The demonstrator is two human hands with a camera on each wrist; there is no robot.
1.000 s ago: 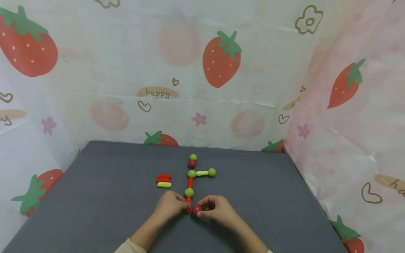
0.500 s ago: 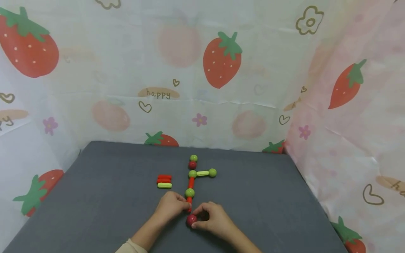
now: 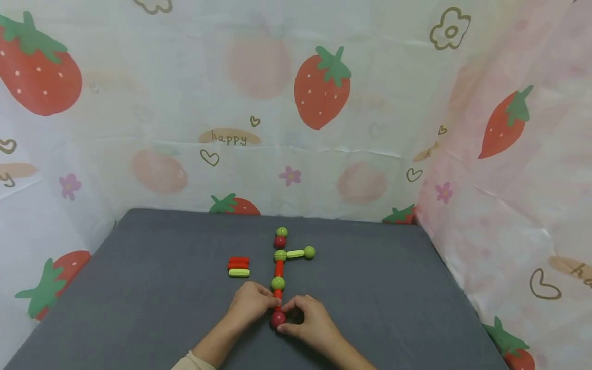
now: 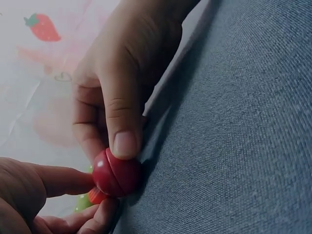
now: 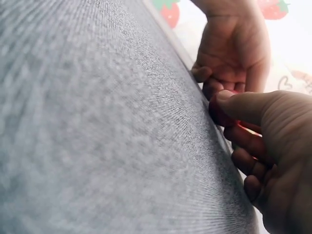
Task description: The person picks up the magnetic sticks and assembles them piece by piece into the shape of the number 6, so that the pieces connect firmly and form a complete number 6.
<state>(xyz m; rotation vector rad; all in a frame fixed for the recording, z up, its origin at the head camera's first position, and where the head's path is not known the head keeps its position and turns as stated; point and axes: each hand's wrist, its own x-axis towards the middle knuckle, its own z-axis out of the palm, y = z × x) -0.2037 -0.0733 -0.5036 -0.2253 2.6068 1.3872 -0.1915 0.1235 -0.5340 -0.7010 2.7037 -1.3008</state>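
Note:
My right hand (image 3: 313,321) pinches a dark red ball (image 3: 278,320) between thumb and fingers at the near end of a chain of toy pieces. A seam runs round the ball (image 4: 117,173) in the left wrist view. My left hand (image 3: 250,302) pinches the near red rod (image 3: 278,294), partly hidden by its fingertips, right beside the ball. Beyond that rod the chain goes on with a green ball (image 3: 278,283), another red rod (image 3: 279,268) and a further green ball (image 3: 280,256). From there a light green rod (image 3: 295,254) reaches right to a green ball (image 3: 309,252).
A dark red ball (image 3: 279,242) and a green ball (image 3: 282,232) sit together past the chain's far end. Left of the chain, red rods (image 3: 238,261) and a light green rod (image 3: 239,273) lie side by side. Everything stands on a grey cloth-covered table (image 3: 393,293) before a strawberry-print curtain (image 3: 259,92).
My right hand has brought the red ball from the right side of the near rod round to its near end. The left hand has stayed at the rod.

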